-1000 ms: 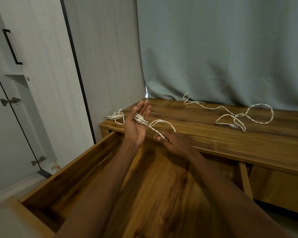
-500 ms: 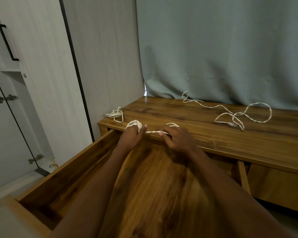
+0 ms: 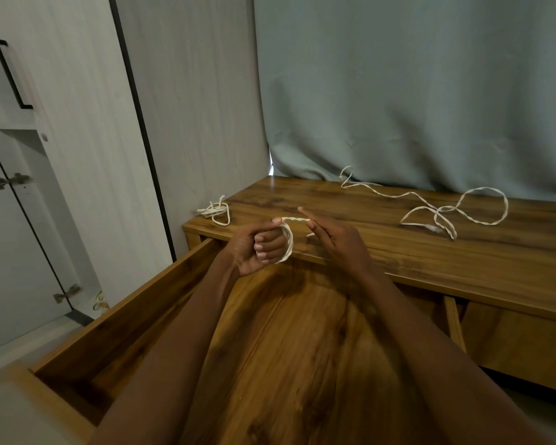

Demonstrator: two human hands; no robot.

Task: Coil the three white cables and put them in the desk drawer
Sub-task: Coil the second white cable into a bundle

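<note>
Cable point(image 3: 289, 244) wound round left hand point(image 3: 260, 247), fingers curled gripping coil. Right hand point(image 3: 336, 240) just beside, fingers pinching cable's free end taut between hands, forefinger straight. Both above open drawer point(image 3: 161, 284). Coiled cable point(image 3: 217, 211) on bench point(image 3: 398, 252) left of fingers; loose cable point(image 3: 446, 210) well right.

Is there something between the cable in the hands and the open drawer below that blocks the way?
Nothing visible blocks it. The left hand holds the coiled cable right above the open drawer, and the drawer floor below shows only bare wood.
</note>
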